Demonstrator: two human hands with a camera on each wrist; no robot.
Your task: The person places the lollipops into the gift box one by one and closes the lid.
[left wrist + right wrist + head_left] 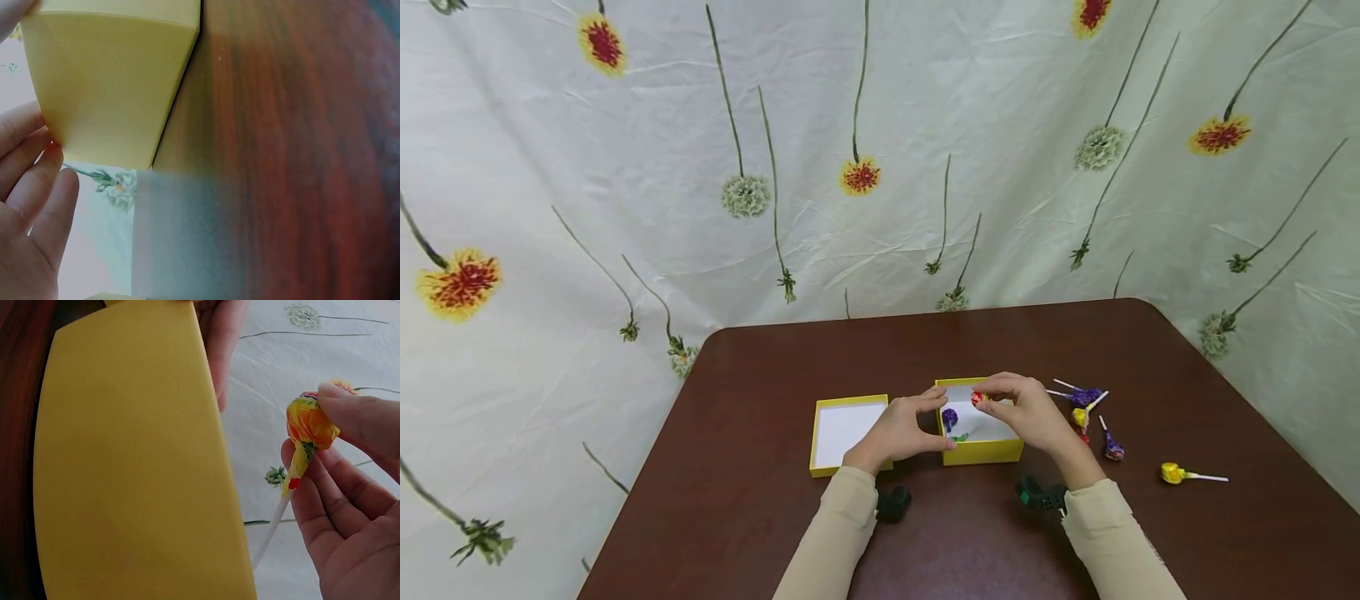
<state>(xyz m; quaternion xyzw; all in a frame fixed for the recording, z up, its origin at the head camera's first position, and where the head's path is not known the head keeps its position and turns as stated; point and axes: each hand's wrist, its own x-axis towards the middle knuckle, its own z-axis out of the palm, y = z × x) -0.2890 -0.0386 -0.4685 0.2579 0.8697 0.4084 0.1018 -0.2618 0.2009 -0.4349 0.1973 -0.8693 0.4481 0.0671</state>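
Observation:
An uncovered yellow box [981, 452] with a white inside sits on the table. My left hand [901, 425] holds its left end, thumb at the front corner and fingers at the back; the left wrist view shows fingertips against the yellow wall [112, 87]. Over the box, my right hand [1030, 408] pinches a lollipop in a yellow-orange wrapper [309, 425] by its head, the white stick pointing down in the right wrist view. Inside the box lie a purple lollipop [950, 418] and something green [959, 437], partly hidden by the front wall.
Left of the box lies a shallow yellow lid [850, 433], white side up. To the right are several lollipops: a purple one [1084, 397] and a yellow one [1079, 417] in a cluster, another purple [1113, 451], and a lone yellow [1172, 473]. Flowered cloth [820, 100] hangs behind the brown table [760, 517].

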